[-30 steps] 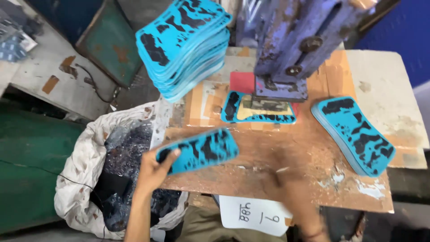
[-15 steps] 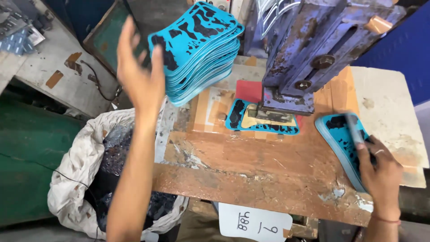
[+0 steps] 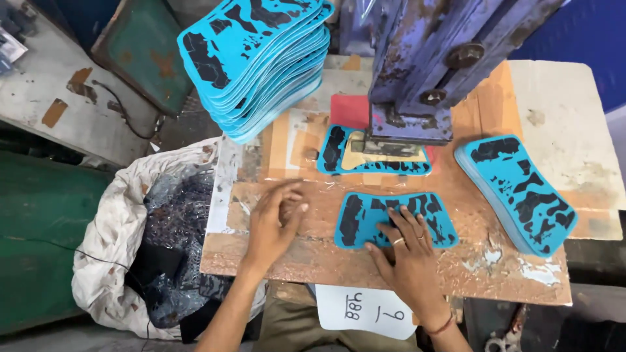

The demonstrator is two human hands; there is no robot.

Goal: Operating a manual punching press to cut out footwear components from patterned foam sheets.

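Note:
My right hand (image 3: 405,251) rests flat with spread fingers on a blue and black patterned sheet (image 3: 365,216) that lies on the worn wooden table (image 3: 495,267). My left hand (image 3: 274,221) lies palm down on the bare table just left of that sheet, holding nothing. Another patterned sheet (image 3: 336,153) sits under the head of the purple press machine (image 3: 424,65) behind the hands. A tall stack of the same sheets (image 3: 257,58) stands at the back left, and a low stack (image 3: 521,189) lies at the right.
An open white sack (image 3: 117,241) with dark scraps sits left of the table. A white paper tag (image 3: 365,313) hangs off the front edge. A green metal surface (image 3: 39,248) is far left, a pale board (image 3: 561,124) at the right.
My left hand came down from the tall stack to the table. My right hand moved from the right stack to the middle, where a sheet now lies under it.

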